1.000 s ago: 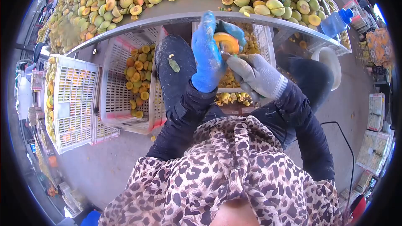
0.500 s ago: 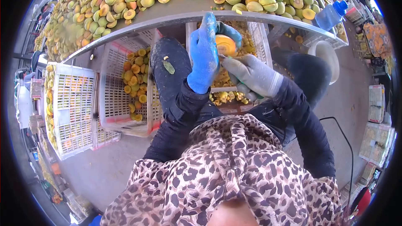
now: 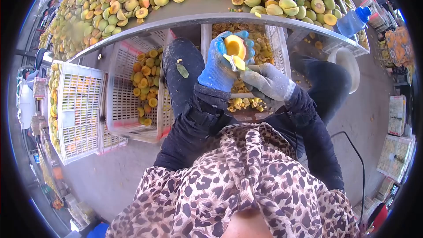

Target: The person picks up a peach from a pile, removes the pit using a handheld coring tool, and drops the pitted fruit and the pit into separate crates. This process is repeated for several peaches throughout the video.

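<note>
In my left hand [image 3: 218,66], which wears a blue glove, is a peach half [image 3: 235,46] with its orange hollow turned up, the fingers curled round it. My right hand [image 3: 267,80], in a grey glove, is closed just below and to the right. From its fingers a small metal-bladed tool [image 3: 233,64] reaches to the fruit's lower edge; the handle is mostly hidden in the fist. A cut piece of yellow flesh [image 3: 239,61] lies against the blade. Below both hands stands a crate [image 3: 278,50] with peach scraps [image 3: 242,103].
Many halved peaches [image 3: 128,4] cover the metal-edged table [image 3: 185,19] ahead. A white crate [image 3: 119,101] with peach halves stands left of my knee, another crate [image 3: 79,110] beyond it. To the right are a blue bottle [image 3: 352,21], a white bucket [image 3: 354,68] and a black cable [image 3: 359,150].
My left hand has tipped back and opened the fruit's hollow to view. A cut piece of flesh now shows at the tool's blade. My right hand has shifted slightly down.
</note>
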`<action>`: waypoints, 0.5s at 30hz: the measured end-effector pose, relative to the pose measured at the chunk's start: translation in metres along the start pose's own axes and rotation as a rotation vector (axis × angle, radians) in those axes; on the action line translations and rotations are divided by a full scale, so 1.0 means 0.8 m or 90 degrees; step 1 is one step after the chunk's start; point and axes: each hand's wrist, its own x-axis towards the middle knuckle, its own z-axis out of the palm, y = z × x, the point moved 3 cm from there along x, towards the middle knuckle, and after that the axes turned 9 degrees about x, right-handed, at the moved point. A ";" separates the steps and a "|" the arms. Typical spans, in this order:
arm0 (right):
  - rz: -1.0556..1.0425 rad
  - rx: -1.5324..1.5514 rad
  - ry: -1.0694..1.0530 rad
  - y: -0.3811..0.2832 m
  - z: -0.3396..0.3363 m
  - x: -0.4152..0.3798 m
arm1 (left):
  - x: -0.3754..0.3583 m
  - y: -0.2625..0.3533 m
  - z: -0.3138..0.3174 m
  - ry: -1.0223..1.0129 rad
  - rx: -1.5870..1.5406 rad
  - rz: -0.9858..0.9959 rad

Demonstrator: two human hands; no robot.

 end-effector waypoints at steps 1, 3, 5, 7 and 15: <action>-0.003 -0.002 0.000 0.011 -0.007 0.009 | 0.009 0.001 -0.010 0.005 0.007 0.011; -0.277 -0.363 0.216 0.016 -0.028 0.013 | 0.012 0.019 -0.011 0.142 0.155 0.137; -0.218 -0.581 0.266 0.019 -0.045 0.015 | 0.011 0.034 -0.019 0.243 0.088 0.174; -0.013 -0.775 0.302 0.025 -0.050 0.008 | 0.010 0.040 -0.049 0.258 0.209 0.225; -0.204 -0.637 0.306 0.006 0.000 0.020 | -0.013 0.053 0.014 0.192 0.233 0.519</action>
